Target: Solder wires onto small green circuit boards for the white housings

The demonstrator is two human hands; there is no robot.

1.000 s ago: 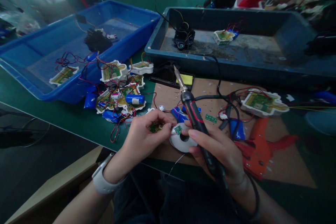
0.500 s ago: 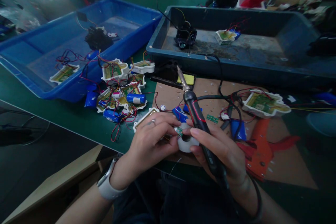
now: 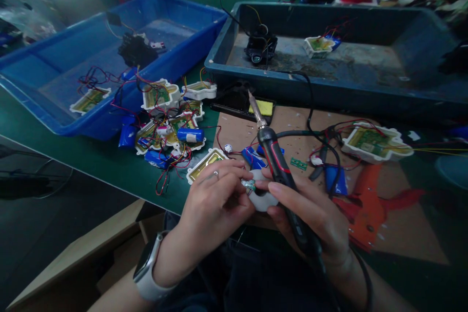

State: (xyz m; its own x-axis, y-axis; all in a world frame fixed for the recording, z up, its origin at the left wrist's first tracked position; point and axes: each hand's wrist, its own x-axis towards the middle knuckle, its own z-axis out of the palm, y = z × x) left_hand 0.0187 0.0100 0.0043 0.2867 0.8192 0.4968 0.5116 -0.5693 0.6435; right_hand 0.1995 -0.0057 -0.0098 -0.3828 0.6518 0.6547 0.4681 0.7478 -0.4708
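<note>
My left hand point(image 3: 214, 204) is closed, its fingertips pinching a small green circuit board point(image 3: 250, 185). Under the board lies a white ring-shaped piece point(image 3: 264, 203) with a dark hole in its middle. My right hand point(image 3: 320, 214) grips a black soldering iron point(image 3: 278, 158) with red trim, and its index fingertip reaches to the board and ring. The iron's metal tip points up and away, near a yellow sponge point(image 3: 262, 107) in a black holder. Just beyond my left fingers sits a white housing point(image 3: 204, 163), partly covered by them.
A blue bin point(image 3: 58, 124) and a grey-blue bin point(image 3: 329, 78) stand at the back. Wired white housings point(image 3: 161, 95) and blue batteries point(image 3: 190, 135) pile up at left. Orange cutters point(image 3: 367, 209), another housing point(image 3: 376, 141) and a green board strip point(image 3: 299, 163) lie at right.
The whole view has shifted slightly. The board between my left fingertips has turned a little over the ring. Both hands keep their grips, and the iron still points away.
</note>
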